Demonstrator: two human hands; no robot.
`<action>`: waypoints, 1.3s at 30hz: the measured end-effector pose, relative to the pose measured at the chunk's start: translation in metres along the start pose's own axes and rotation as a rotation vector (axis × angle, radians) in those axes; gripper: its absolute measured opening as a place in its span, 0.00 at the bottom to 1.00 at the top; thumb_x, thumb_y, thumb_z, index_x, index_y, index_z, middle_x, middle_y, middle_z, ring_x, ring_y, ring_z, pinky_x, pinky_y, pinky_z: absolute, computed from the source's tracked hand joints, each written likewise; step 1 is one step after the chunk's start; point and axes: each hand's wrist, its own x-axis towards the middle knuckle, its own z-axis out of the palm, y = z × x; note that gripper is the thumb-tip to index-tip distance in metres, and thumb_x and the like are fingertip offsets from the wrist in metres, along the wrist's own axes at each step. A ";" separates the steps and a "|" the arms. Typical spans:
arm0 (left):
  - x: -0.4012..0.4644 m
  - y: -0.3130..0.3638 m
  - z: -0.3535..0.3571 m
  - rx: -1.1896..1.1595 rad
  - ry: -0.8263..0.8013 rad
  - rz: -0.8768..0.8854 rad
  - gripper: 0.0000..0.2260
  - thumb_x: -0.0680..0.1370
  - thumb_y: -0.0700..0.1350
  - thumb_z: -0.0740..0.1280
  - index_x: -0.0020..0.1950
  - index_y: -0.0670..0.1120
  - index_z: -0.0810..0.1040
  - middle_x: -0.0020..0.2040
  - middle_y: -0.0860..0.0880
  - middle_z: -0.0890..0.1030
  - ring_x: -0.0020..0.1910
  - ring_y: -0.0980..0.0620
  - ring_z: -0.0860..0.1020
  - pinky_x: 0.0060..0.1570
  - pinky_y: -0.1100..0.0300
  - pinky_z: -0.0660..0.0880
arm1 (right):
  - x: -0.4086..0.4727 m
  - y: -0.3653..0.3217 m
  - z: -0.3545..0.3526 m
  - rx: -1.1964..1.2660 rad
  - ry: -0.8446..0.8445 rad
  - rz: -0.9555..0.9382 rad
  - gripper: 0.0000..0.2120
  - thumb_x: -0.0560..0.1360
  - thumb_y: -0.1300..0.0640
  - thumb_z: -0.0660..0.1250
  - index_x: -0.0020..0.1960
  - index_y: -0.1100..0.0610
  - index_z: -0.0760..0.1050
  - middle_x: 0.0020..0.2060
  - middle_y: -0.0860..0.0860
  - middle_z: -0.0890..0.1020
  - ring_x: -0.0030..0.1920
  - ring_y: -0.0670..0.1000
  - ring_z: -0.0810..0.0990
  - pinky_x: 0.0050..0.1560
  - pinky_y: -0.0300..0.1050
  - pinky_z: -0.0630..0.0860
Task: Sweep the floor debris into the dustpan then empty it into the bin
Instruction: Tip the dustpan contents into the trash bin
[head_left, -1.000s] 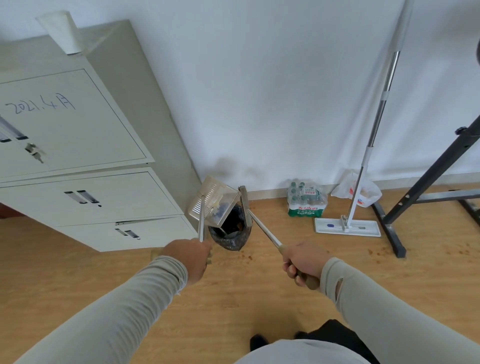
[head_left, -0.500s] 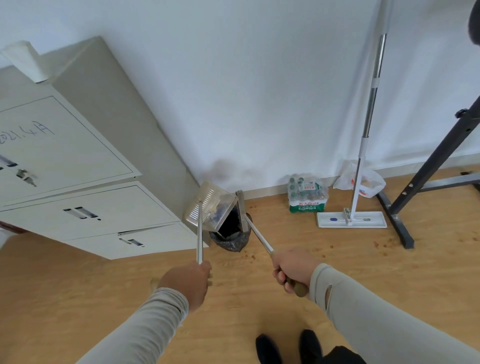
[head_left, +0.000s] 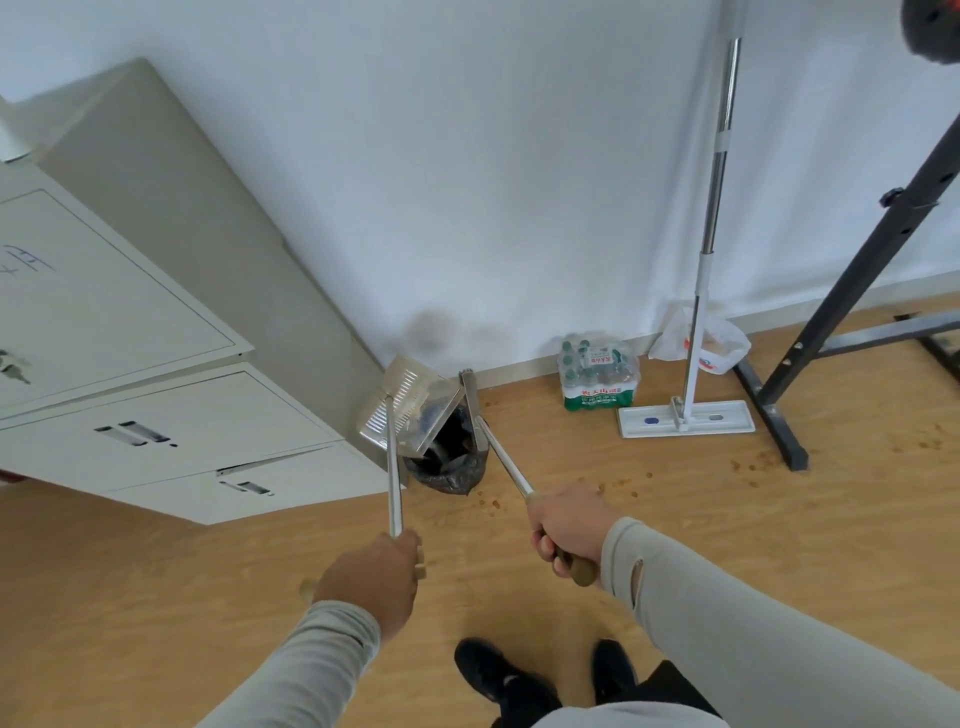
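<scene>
**Dustpan tipped over the bin, camera pulled back**

Against the frame half a second ago, we see more of the floor near us: both black shoes (head_left: 524, 680) show in full at 6 o'clock, and the filing cabinet (head_left: 171, 364) has slid further toward 9 o'clock, its handwriting nearly out of view. Our hands have kept the same pose.

Our left hand (head_left: 371, 579) is curled round the end of the long metal handle of the dustpan (head_left: 408, 410), which is tilted over the bin (head_left: 452, 457), a black-lined one standing at 12 o'clock from our hands, just beside the cabinet's corner. Our right hand (head_left: 569, 525) grips the wooden end of the broom (head_left: 480, 415), fingers wrapped round it; the brush head sits at the bin's right rim, next to the pan's open edge.

Brown debris (head_left: 613, 488) lies scattered on the wooden floor at 1 to 3 o'clock, some of it just beside the bin. Along the wall stand a wrapped pack of bottles (head_left: 597, 376), a flat mop (head_left: 685, 418) with its pole upright, a white plastic bag (head_left: 719, 345) behind the pole, and a black metal stand (head_left: 795, 358) at 3 o'clock.
</scene>
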 end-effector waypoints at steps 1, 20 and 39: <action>0.002 0.000 0.000 0.003 -0.002 0.005 0.15 0.81 0.47 0.60 0.67 0.54 0.68 0.53 0.51 0.76 0.42 0.47 0.79 0.46 0.49 0.80 | 0.000 0.000 0.002 -0.001 0.006 -0.004 0.08 0.73 0.65 0.58 0.46 0.62 0.75 0.33 0.55 0.75 0.26 0.48 0.69 0.26 0.38 0.66; -0.006 -0.008 0.000 -0.033 0.057 -0.012 0.17 0.81 0.50 0.59 0.70 0.54 0.67 0.55 0.51 0.78 0.42 0.48 0.78 0.44 0.53 0.79 | -0.005 0.007 -0.001 0.011 -0.035 -0.010 0.08 0.75 0.63 0.59 0.49 0.61 0.75 0.32 0.53 0.75 0.25 0.46 0.70 0.24 0.37 0.67; 0.005 -0.009 -0.005 0.009 0.052 -0.006 0.18 0.81 0.50 0.60 0.71 0.52 0.67 0.58 0.49 0.79 0.49 0.46 0.83 0.43 0.54 0.78 | 0.002 0.001 -0.013 -0.156 -0.027 -0.001 0.13 0.76 0.63 0.59 0.57 0.63 0.76 0.35 0.54 0.76 0.27 0.46 0.70 0.27 0.38 0.68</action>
